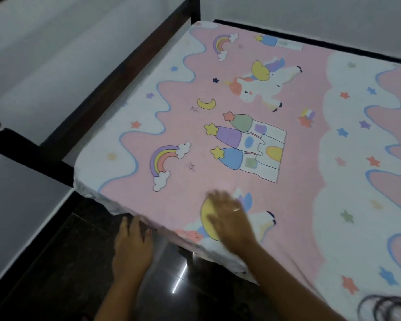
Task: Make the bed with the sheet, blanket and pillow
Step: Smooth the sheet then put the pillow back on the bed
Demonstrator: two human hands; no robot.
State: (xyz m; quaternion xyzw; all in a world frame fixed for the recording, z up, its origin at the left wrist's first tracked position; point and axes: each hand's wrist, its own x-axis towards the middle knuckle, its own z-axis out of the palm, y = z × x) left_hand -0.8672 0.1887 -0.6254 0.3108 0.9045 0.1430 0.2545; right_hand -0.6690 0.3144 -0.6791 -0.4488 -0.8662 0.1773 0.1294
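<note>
A pink and white sheet [264, 140] printed with unicorns, rainbows and a castle lies spread flat over the mattress. My right hand [229, 216] rests flat on the sheet near the bed's near edge, fingers straight and blurred by motion. My left hand [132, 239] is at the side of the mattress below that edge, fingers pointing up under the hanging hem of the sheet. Whether its fingers grip the hem is hidden. No blanket or pillow is in view.
The dark wooden bed frame [116, 89] runs along the left side, with a post [30, 154] at the near left corner. White walls stand behind and to the left. Dark glossy floor [176, 286] lies below the near edge.
</note>
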